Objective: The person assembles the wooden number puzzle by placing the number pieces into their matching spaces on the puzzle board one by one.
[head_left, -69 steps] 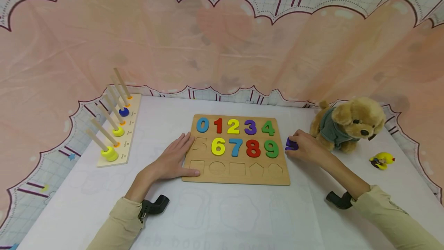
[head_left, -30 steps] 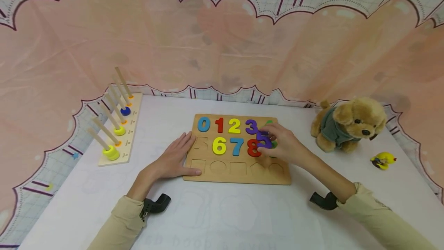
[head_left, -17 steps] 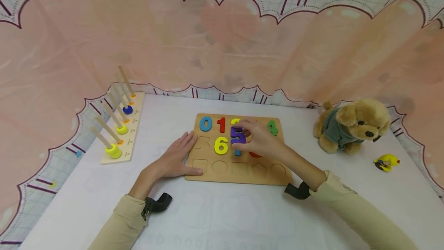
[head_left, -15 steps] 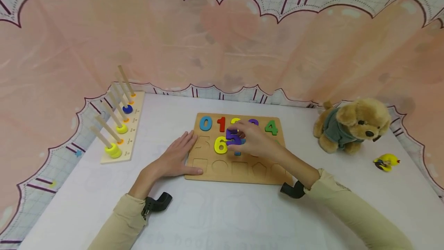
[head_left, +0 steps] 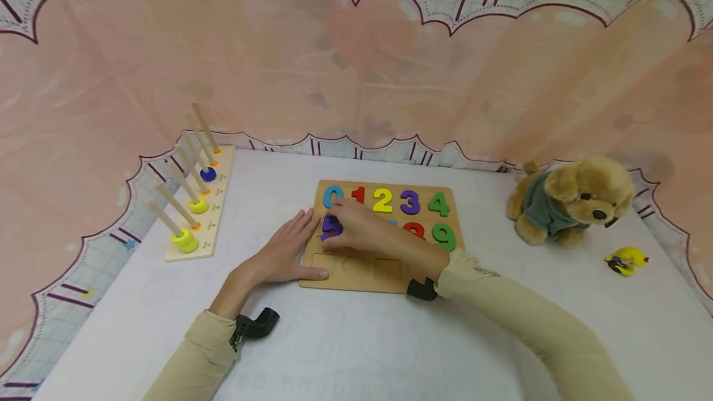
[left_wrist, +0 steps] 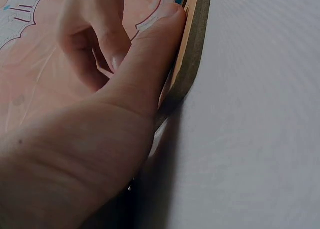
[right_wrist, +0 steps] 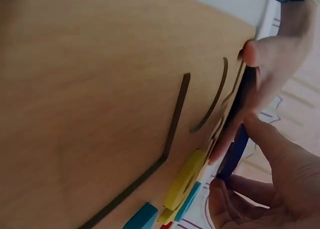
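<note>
In the head view a wooden number board (head_left: 362, 281) lies on the table with coloured digits in its recesses. My right hand (head_left: 364, 228) pinches the purple number 5 (head_left: 332, 228) between thumb and fingers over the left end of the middle row, where its outlined recess lies. In the right wrist view the number 5 (right_wrist: 234, 151) looks tilted and raised off the board. My left hand (head_left: 284, 251) rests with straight fingers along the board's left edge, its thumb on the lower left corner. My right hand hides the 6 and most of the 7.
A wooden peg rack (head_left: 223, 181) with yellow and blue rings stands at the left. On the right sit a plush dog (head_left: 574, 200) in a green top and a yellow toy duck (head_left: 626, 260). A patterned curtain (head_left: 356, 79) hangs behind the white table (head_left: 334, 351).
My right hand has carried the purple number 5 from beside the board's right edge leftward across the digits to the middle row's left end. My left hand has stayed at the board's left edge.
</note>
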A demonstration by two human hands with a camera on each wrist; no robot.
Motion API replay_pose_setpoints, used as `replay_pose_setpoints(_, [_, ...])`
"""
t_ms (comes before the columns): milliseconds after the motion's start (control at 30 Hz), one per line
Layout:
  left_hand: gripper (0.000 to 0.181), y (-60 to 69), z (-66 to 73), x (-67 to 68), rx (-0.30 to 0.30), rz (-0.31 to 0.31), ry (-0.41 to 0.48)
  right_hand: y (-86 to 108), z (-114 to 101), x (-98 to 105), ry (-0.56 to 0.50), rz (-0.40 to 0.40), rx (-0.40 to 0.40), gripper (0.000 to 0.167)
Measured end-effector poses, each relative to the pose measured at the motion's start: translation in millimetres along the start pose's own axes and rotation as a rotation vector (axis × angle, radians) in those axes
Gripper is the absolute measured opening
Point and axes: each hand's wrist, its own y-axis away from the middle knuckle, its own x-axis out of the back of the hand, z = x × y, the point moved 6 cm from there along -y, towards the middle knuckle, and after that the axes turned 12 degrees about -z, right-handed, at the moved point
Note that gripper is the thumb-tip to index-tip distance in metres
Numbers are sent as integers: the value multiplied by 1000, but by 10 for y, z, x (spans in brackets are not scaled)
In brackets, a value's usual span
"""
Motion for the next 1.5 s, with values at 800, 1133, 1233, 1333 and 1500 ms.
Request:
replay_pose_setpoints(800, [114, 12, 1, -11, 2, -12, -11, -175, -92, -61, 192, 5, -72, 67])
replay_pose_setpoints(1133, [115, 34, -11, -23, -8, -8, 14, -171, -113, -115, 212, -1, -81, 82])
replay_pose_setpoints(1233, [114, 25, 3, -32, -16, -8, 11, -123, -64, -83, 166, -4, -83, 81])
replay_pose_setpoints(1333, [114, 17, 4, -26, -14, -6, -4, -48, -4, 31, 85, 26, -78, 78])
replay_pose_setpoints(1500, [113, 28, -29, -24, 5, -4, -6, 116, 124, 234, -50, 120, -56, 61])
